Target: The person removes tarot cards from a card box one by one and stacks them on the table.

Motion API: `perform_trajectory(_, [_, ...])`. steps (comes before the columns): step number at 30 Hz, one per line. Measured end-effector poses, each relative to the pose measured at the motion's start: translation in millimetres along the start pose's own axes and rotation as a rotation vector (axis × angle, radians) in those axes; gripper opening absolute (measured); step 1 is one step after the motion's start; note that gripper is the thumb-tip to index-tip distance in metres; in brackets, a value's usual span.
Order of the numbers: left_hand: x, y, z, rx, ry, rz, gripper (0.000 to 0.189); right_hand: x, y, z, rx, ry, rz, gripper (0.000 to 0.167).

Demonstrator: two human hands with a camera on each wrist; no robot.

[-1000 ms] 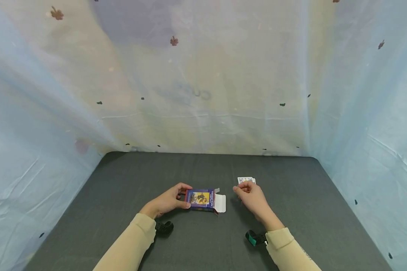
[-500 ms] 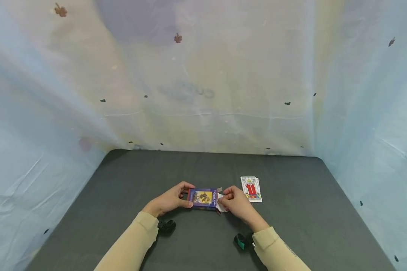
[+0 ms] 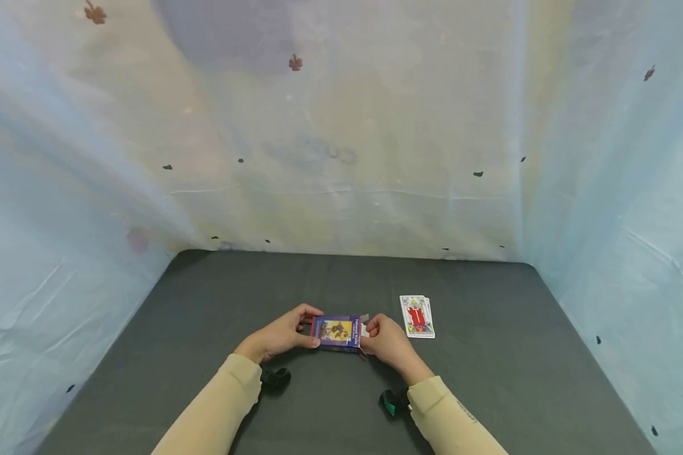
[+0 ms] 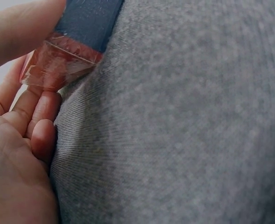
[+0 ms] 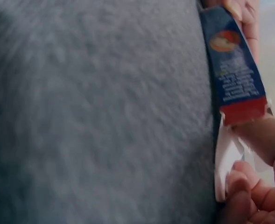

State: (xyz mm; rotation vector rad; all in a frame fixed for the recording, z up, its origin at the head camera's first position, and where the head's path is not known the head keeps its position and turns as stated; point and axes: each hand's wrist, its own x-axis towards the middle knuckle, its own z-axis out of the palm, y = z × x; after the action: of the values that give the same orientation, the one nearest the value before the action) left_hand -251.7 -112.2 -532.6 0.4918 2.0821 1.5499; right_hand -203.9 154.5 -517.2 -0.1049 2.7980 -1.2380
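Observation:
In the head view a blue card box (image 3: pixel 337 332) with a yellow picture lies flat on the dark table, its end flap folded out to the right. My left hand (image 3: pixel 281 332) grips its left end, thumb in front and fingers behind. Clear plastic wrap (image 4: pixel 58 63) hangs over the red end there in the left wrist view. At the opposite, opened end my right hand (image 3: pixel 388 341) has its thumb and curled fingers around the opening, by the white flap (image 5: pixel 227 156). What lies inside the box is hidden.
A small stack of cards (image 3: pixel 417 317), the top one showing a red figure, lies just right of the right hand. The dark cloth-covered table (image 3: pixel 262 272) reaches back to a hanging pale curtain (image 3: pixel 341 208), which also surrounds both sides.
My right hand has moved left from the card stack to the box's open end, uncovering the stack. My left hand has kept its grip on the box.

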Motion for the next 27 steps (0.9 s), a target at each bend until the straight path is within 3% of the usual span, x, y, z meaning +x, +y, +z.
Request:
perform_trajectory(5, [0.1,1.3,0.3,-0.006,-0.002,-0.006,0.065,1.9,-3.8,3.0,-0.114,0.011,-0.011,0.018])
perform_trajectory(11, [-3.1,3.2,-1.5,-0.001,0.005,-0.018,0.063,2.7,-8.0,3.6,-0.145,0.002,0.010,0.017])
perform_trajectory(18, [-1.1,0.1,-2.6,0.013,0.019,-0.006,0.062,5.1,-5.1,0.2,-0.069,-0.012,-0.023,0.017])
perform_trajectory(27, [-2.6,-0.2,-1.5,0.007,0.027,-0.006,0.064,3.1,-5.8,-9.1,0.046,-0.124,0.015,0.021])
